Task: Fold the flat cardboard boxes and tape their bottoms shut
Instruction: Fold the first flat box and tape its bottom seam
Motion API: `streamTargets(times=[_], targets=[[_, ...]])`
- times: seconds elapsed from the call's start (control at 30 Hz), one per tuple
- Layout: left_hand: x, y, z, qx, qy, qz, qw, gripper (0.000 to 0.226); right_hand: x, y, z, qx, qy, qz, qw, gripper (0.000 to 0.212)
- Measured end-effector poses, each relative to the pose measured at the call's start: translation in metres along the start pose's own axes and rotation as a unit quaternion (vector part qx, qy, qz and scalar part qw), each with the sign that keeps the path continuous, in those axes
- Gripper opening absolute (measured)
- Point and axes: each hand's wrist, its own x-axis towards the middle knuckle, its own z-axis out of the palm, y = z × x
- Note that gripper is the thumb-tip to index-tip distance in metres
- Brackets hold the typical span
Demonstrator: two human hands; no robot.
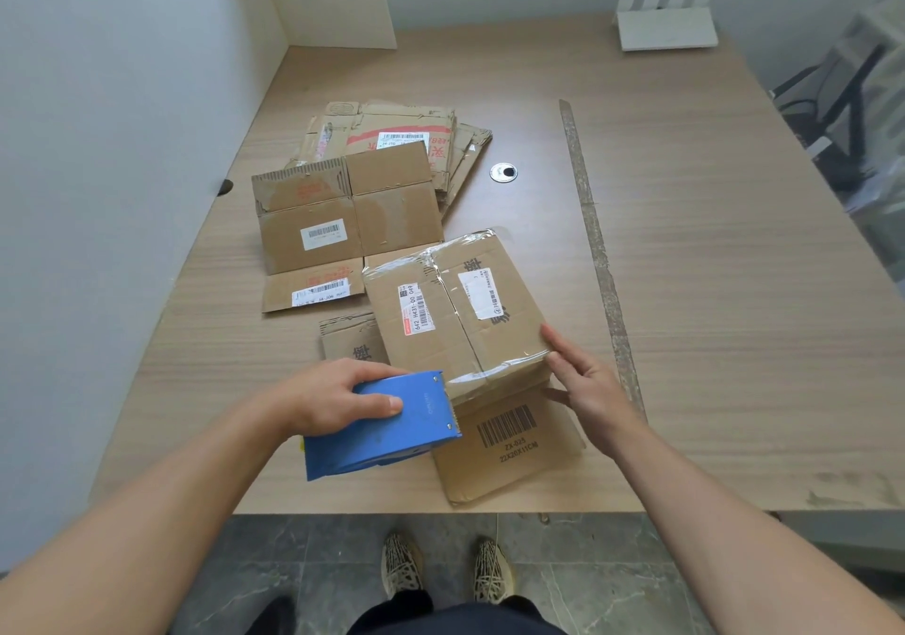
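Observation:
A folded cardboard box point(455, 311) stands bottom-up near the table's front, its flaps shut and clear tape running along the centre seam. My left hand point(338, 397) grips a blue tape dispenser point(387, 426) whose toothed edge meets the box's near edge. My right hand point(583, 384) rests with straight fingers against the box's near right corner. One loose flap with a barcode point(509, 448) lies flat toward me. A flat box point(338, 223) lies behind it, and a pile of flat boxes point(406, 139) sits farther back.
The wooden table point(710, 291) has an old tape strip point(595, 252) running front to back on the right and a round cable hole point(503, 172). White walls close the left side. A white rack point(666, 27) stands at the back right.

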Motion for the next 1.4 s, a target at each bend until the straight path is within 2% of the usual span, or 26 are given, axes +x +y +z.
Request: streamTargets(times=[0.13,0.23,0.3,0.37,0.4,0.47,0.5,0.53,0.6,0.67,0.7,0.87,1.0,1.13,1.23,1.4], targets=[[-0.002,0.002,0.001,-0.003,0.008,-0.002,1.000,0.034,-0.001,0.009,0.013,0.056,0.070,0.006,0.996,0.040],[-0.003,0.002,0.003,-0.014,0.011,0.001,1.000,0.032,-0.004,0.015,0.026,0.048,0.111,0.001,0.993,0.041],[-0.003,0.002,0.005,-0.014,0.015,0.004,1.000,0.031,-0.007,0.013,0.033,0.006,0.116,-0.014,0.993,0.051],[-0.003,0.001,0.005,-0.011,0.021,0.006,1.000,0.030,-0.006,0.010,0.032,-0.123,0.123,-0.025,0.984,0.061],[-0.003,0.000,0.006,-0.011,0.023,0.007,1.000,0.030,-0.004,0.009,0.029,-0.224,0.125,-0.025,0.966,0.065],[-0.002,-0.001,0.006,-0.011,0.024,0.010,1.000,0.031,-0.002,0.001,0.024,-0.406,0.143,-0.036,0.902,0.069],[-0.002,-0.002,0.007,-0.009,0.023,0.011,1.000,0.032,-0.002,-0.004,0.024,-0.460,0.142,-0.081,0.872,0.068],[-0.003,-0.002,0.007,-0.009,0.024,0.012,1.000,0.032,-0.001,-0.008,0.025,-0.495,0.115,-0.155,0.847,0.065],[-0.004,-0.002,0.007,-0.015,0.025,0.012,1.000,0.031,0.003,-0.010,0.027,-0.540,-0.017,-0.291,0.790,0.055],[-0.006,-0.002,0.007,-0.019,0.026,0.014,0.999,0.028,0.006,-0.007,0.028,-0.583,-0.130,-0.316,0.737,0.046],[-0.007,-0.002,0.007,-0.021,0.027,0.015,0.999,0.027,0.008,-0.006,0.028,-0.597,-0.149,-0.307,0.726,0.043],[-0.009,-0.006,0.007,-0.045,0.020,0.019,0.999,0.033,0.012,0.004,0.029,-0.578,-0.081,-0.353,0.731,0.037],[-0.010,-0.008,0.006,-0.062,0.018,0.024,0.998,0.035,0.012,0.005,0.035,-0.575,-0.050,-0.342,0.742,0.039],[-0.013,-0.008,0.005,-0.101,0.008,0.032,0.994,0.044,0.014,0.002,0.029,-0.608,-0.101,-0.299,0.729,0.044],[-0.018,-0.009,0.002,-0.151,0.004,0.040,0.988,0.043,0.015,-0.004,0.028,-0.614,-0.129,-0.259,0.735,0.050],[-0.017,-0.006,-0.004,-0.126,-0.015,0.048,0.991,0.035,0.014,-0.009,0.026,-0.624,-0.155,-0.246,0.726,0.048]])
